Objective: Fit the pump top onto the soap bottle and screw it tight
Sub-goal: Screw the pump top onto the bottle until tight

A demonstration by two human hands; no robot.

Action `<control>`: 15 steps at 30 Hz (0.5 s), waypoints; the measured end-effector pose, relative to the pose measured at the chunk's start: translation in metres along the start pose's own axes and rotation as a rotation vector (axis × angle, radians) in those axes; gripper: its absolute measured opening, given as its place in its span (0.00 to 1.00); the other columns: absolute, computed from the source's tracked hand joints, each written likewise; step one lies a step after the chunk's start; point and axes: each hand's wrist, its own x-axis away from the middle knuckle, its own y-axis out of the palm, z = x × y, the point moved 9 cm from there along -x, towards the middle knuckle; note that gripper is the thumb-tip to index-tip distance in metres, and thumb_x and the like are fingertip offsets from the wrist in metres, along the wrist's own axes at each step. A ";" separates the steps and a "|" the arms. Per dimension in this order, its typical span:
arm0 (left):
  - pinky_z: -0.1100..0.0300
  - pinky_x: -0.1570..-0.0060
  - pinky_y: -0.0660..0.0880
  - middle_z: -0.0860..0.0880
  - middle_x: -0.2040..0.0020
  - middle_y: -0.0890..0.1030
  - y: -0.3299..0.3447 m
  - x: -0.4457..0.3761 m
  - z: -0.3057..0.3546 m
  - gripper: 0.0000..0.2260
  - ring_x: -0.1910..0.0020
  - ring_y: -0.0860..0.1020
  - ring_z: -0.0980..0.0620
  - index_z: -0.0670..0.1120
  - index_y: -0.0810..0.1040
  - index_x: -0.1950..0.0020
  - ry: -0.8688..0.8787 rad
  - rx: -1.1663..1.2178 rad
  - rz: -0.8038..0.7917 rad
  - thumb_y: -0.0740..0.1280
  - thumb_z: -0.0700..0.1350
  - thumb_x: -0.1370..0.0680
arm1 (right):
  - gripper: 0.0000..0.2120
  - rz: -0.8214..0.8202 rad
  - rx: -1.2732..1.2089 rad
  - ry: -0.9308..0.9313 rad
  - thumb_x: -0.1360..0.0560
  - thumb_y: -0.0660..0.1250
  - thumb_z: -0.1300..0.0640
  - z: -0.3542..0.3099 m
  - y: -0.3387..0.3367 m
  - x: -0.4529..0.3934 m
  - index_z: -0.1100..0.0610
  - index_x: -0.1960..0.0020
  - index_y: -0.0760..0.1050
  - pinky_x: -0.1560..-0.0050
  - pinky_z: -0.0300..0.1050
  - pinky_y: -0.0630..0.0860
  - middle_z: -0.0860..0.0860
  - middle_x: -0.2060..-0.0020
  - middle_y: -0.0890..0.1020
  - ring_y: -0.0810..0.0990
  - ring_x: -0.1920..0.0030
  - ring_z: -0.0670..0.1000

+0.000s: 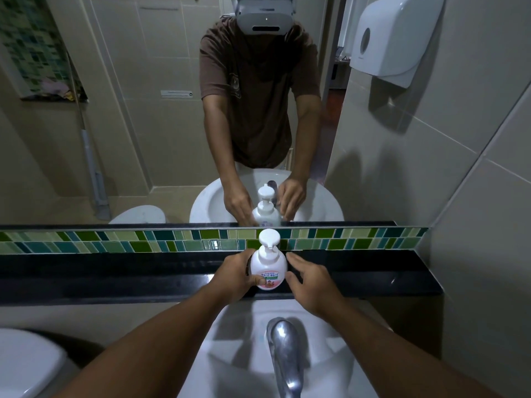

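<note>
At frame centre, the white round soap bottle (268,270), pink-labelled, stands upright on the black worktop (115,278), white pump top (269,239) seated. The left hand (237,275) wraps it; the right hand (311,282) hovers open beside.

A wide wall mirror (143,110) fills the far side above a green mosaic tile strip (115,241) and black stone tabletop (115,271). Beige wall tiles (474,196) carry a white paper-towel dispenser (393,38), right.

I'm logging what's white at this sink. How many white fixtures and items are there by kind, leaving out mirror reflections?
Soap bottle with pump top: 1
Basin: 1
Wall dispenser: 1
Partly seen white fixture at lower left: 1
Total: 4
</note>
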 end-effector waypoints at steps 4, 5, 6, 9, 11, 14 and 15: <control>0.55 0.42 0.77 0.51 0.43 0.84 0.003 0.003 -0.001 0.26 0.46 0.81 0.49 0.49 0.77 0.34 0.004 0.007 0.014 0.80 0.41 0.30 | 0.25 -0.032 0.015 -0.035 0.20 0.65 0.57 -0.001 0.010 0.004 0.58 0.24 0.69 0.26 0.45 0.68 0.51 0.27 0.75 0.73 0.27 0.49; 0.55 0.42 0.77 0.51 0.43 0.83 0.004 0.004 0.000 0.26 0.46 0.81 0.49 0.49 0.77 0.33 0.004 0.012 0.019 0.79 0.41 0.29 | 0.25 -0.033 0.016 -0.037 0.20 0.64 0.57 -0.001 0.011 0.004 0.57 0.24 0.68 0.27 0.45 0.69 0.51 0.28 0.76 0.74 0.28 0.49; 0.55 0.41 0.77 0.51 0.42 0.83 0.005 0.005 -0.001 0.26 0.45 0.81 0.50 0.49 0.76 0.33 0.001 0.014 0.024 0.79 0.41 0.29 | 0.25 -0.039 0.020 -0.039 0.20 0.63 0.56 -0.002 0.012 0.004 0.57 0.23 0.68 0.28 0.45 0.70 0.51 0.28 0.77 0.75 0.29 0.50; 0.52 0.39 0.78 0.50 0.40 0.83 0.006 0.007 -0.001 0.27 0.43 0.81 0.49 0.50 0.76 0.32 -0.008 0.019 0.037 0.79 0.42 0.29 | 0.25 -0.039 0.030 -0.041 0.19 0.63 0.58 -0.003 0.013 0.005 0.56 0.23 0.67 0.30 0.43 0.72 0.52 0.31 0.79 0.78 0.33 0.51; 0.51 0.40 0.78 0.49 0.40 0.84 0.006 0.008 -0.001 0.27 0.44 0.81 0.48 0.49 0.76 0.32 -0.014 0.017 0.042 0.79 0.43 0.29 | 0.24 -0.035 0.027 -0.038 0.19 0.64 0.60 -0.004 0.012 0.006 0.56 0.23 0.68 0.33 0.37 0.71 0.52 0.33 0.81 0.79 0.35 0.50; 0.50 0.39 0.78 0.48 0.40 0.84 0.007 0.007 -0.002 0.27 0.44 0.81 0.47 0.49 0.76 0.32 -0.022 0.009 0.039 0.79 0.43 0.29 | 0.24 -0.026 0.023 -0.046 0.19 0.64 0.62 -0.006 0.012 0.006 0.55 0.24 0.69 0.33 0.36 0.70 0.51 0.34 0.82 0.79 0.35 0.50; 0.50 0.39 0.78 0.49 0.40 0.84 0.007 0.007 -0.003 0.27 0.44 0.81 0.47 0.50 0.75 0.32 -0.023 0.007 0.037 0.79 0.43 0.29 | 0.24 -0.028 0.018 -0.047 0.19 0.64 0.61 -0.006 0.012 0.005 0.55 0.24 0.69 0.33 0.37 0.71 0.51 0.34 0.82 0.79 0.35 0.50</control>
